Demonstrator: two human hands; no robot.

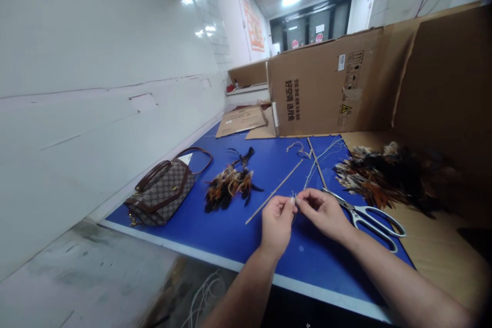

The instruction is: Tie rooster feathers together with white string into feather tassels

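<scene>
My left hand [277,220] and my right hand [323,212] meet fingertip to fingertip just above the blue table [238,236], both pinched shut on a thin pale string [307,179] that trails away toward the cardboard. Two thin wooden sticks lie nearby: one [274,192] runs diagonally just left of my left hand, the other [317,164] lies beyond my right hand. White-handled scissors [371,215] rest right of my right hand. A small bundle of orange, black and brown feathers [228,184] lies left of the hands.
A large heap of feathers [388,174] sits on cardboard at the right. A brown patterned handbag [163,192] lies at the table's left corner. Tall cardboard sheets [326,87] wall the back and right. A white wall [96,87] runs along the left.
</scene>
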